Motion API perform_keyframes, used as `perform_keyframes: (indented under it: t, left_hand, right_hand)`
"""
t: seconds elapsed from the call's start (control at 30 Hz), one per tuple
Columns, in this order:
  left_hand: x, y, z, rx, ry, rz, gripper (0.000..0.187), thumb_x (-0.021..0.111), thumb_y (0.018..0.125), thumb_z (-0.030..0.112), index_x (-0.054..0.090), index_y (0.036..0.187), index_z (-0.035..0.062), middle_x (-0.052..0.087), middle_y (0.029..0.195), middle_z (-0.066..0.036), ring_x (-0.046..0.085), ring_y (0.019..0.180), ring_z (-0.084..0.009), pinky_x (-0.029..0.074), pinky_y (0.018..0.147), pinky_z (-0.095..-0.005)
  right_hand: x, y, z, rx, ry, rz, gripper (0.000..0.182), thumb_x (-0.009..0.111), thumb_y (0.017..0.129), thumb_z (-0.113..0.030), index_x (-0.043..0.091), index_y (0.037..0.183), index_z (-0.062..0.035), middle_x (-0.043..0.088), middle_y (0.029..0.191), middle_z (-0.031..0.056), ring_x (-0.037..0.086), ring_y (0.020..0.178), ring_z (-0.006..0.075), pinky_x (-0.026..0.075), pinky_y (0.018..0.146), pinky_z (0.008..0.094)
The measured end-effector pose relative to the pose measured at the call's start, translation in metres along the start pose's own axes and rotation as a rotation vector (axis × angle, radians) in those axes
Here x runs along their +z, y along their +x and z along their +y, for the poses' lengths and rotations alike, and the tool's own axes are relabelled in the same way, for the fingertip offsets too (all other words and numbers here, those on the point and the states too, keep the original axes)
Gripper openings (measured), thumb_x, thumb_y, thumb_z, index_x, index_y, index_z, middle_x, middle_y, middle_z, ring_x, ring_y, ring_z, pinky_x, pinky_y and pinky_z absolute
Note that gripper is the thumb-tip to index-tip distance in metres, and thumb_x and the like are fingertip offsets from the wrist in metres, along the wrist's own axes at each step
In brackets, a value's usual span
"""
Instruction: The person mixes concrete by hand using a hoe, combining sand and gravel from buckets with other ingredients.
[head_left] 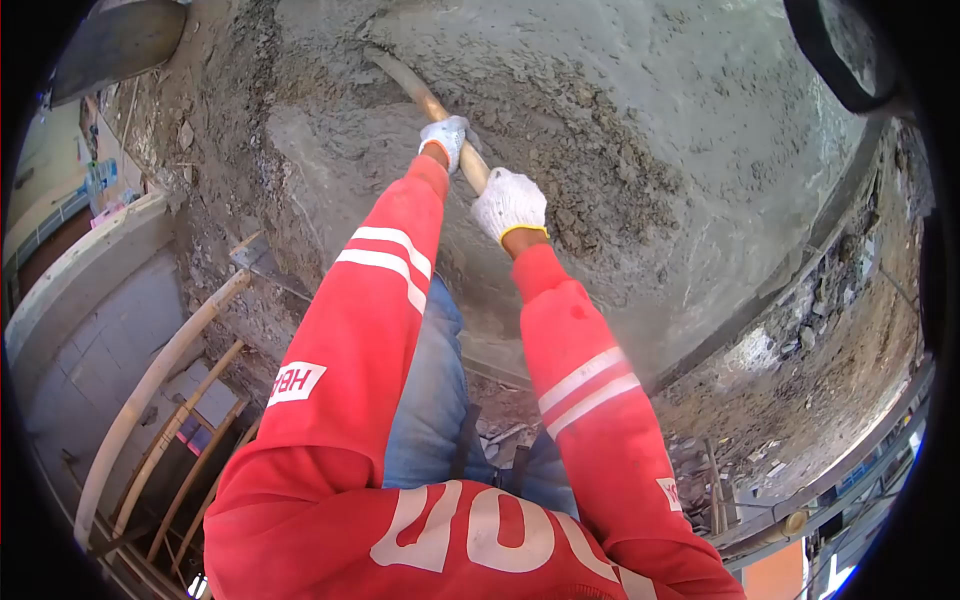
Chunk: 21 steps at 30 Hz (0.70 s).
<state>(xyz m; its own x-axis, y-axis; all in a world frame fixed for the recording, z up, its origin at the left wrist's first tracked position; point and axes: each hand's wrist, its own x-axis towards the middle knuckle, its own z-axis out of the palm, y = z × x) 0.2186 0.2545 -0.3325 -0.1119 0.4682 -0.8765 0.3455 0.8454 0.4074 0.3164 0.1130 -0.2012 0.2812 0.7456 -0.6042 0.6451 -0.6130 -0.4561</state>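
Note:
A long wooden tool handle (474,167) slants across the middle of the head view, and both my hands are closed around it. My left hand (446,138), in a white knit glove, grips it farther up. Closer to my body, my right hand (511,204), in a white glove with a yellow cuff, wraps the handle. The far end reaches into wet grey concrete mix (610,150), so the tool's head cannot be made out. Rough, lumpy mix lies around the handle, with smoother, wetter mix to the right.
Curved wooden poles (150,385) stand at the lower left beside a pale tiled wall (110,330). A raised edge (735,325) borders the mix on the right, with rubble (815,310) beyond. Dark objects, partly cut off, show at the upper left (120,45) and upper right (830,55).

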Motion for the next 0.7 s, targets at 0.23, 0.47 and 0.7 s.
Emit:
perform_keyframes:
  t: [0.23,0.47,0.7]
  left_hand:
    - [0.103,-0.100,-0.103,-0.170,-0.454,-0.416,0.015,0.058,0.095,0.016,0.057,0.083,0.0063,0.050,0.059,-0.006,0.055,0.051,-0.0214,0.050,0.050,-0.0377]
    - [0.140,-0.349,-0.216,-0.095,-0.203,-0.214,0.020,0.065,0.082,0.013,0.058,0.065,0.0045,0.057,0.058,-0.011,0.056,0.050,-0.0243,0.049,0.053,-0.0382]
    - [0.133,-0.400,-0.265,-0.316,-0.089,-0.380,0.016,0.066,0.082,0.014,0.063,0.073,0.0017,0.061,0.061,-0.010,0.062,0.056,-0.0253,0.051,0.059,-0.0354]
  right_hand:
    - [-0.059,-0.224,0.139,0.234,0.068,-0.056,0.033,0.075,0.077,-0.033,0.064,0.095,-0.0066,0.071,0.086,0.0221,0.071,0.084,0.0396,0.057,0.076,0.0506]
    - [-0.016,-0.440,0.232,0.483,0.120,-0.072,0.031,0.075,0.077,-0.030,0.065,0.100,-0.0113,0.069,0.076,0.0176,0.069,0.075,0.0399,0.054,0.070,0.0499]
    - [0.005,-0.536,0.199,0.727,-0.021,-0.093,0.039,0.076,0.078,-0.034,0.068,0.111,-0.0129,0.069,0.070,0.0174,0.069,0.066,0.0379,0.054,0.063,0.0494]
